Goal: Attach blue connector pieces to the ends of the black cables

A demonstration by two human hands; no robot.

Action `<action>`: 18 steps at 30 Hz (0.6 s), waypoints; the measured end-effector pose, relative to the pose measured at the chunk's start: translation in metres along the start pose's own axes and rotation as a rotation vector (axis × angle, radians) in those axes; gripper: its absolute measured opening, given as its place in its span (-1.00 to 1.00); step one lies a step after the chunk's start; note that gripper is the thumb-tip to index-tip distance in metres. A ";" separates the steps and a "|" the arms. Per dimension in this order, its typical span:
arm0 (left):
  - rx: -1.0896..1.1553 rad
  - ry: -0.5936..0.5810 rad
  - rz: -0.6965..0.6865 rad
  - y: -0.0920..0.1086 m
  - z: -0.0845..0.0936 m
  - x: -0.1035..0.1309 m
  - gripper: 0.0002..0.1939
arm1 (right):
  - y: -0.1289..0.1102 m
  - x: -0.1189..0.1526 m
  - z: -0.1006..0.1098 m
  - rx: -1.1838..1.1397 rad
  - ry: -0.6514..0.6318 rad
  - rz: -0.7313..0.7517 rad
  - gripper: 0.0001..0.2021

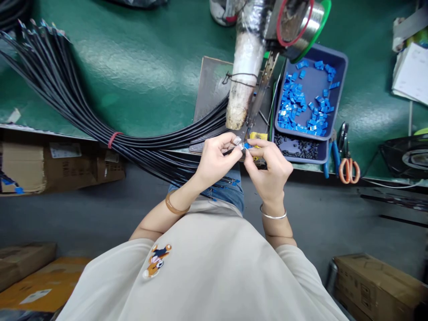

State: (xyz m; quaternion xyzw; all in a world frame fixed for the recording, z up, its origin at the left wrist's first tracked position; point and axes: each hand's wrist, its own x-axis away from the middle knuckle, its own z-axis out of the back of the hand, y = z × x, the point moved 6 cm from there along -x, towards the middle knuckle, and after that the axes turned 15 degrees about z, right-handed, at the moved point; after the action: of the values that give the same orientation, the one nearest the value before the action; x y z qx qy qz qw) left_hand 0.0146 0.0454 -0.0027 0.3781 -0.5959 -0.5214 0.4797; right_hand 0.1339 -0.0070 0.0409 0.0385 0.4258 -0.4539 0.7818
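At the table's front edge, my left hand (pixel 219 157) is closed in a pinch on the end of a black cable. Facing it, my right hand (pixel 269 167) pinches a small blue connector (pixel 246 146). The cable end and the connector meet between my fingertips, beneath a soldering tool (pixel 262 91) and a wrapped pale nozzle (pixel 243 73). A thick bundle of black cables (pixel 133 142), tied with a red band (pixel 113 139), curves in from the left. Several cable ends with blue connectors hang over my lap.
Right of the nozzle, a grey bin (pixel 343 84) holds blue connectors, above a second bin (pixel 302 158) of small black parts. Blue-handled pliers (pixel 327 160) and orange-handled scissors (pixel 349 170) lie farther right. A solder spool (pixel 309 26) hangs overhead. Cardboard boxes (pixel 70 167) sit below the table.
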 end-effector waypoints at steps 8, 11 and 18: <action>-0.203 -0.047 0.000 -0.008 0.000 0.014 -0.90 | 0.015 0.008 0.016 -0.122 0.047 -0.229 -0.96; -0.409 0.017 -0.176 -0.003 0.000 0.028 -0.84 | 0.024 0.013 0.037 -0.231 0.288 -0.375 -0.93; -0.749 -0.451 -0.356 -0.003 -0.012 0.047 -0.74 | 0.009 0.013 0.095 -0.477 0.449 -0.060 -0.84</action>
State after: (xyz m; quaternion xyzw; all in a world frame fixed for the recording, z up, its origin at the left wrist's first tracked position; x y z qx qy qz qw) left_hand 0.0143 -0.0027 0.0028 0.1523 -0.3820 -0.8438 0.3449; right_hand 0.2039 -0.0533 0.0890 -0.0592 0.6828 -0.3443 0.6417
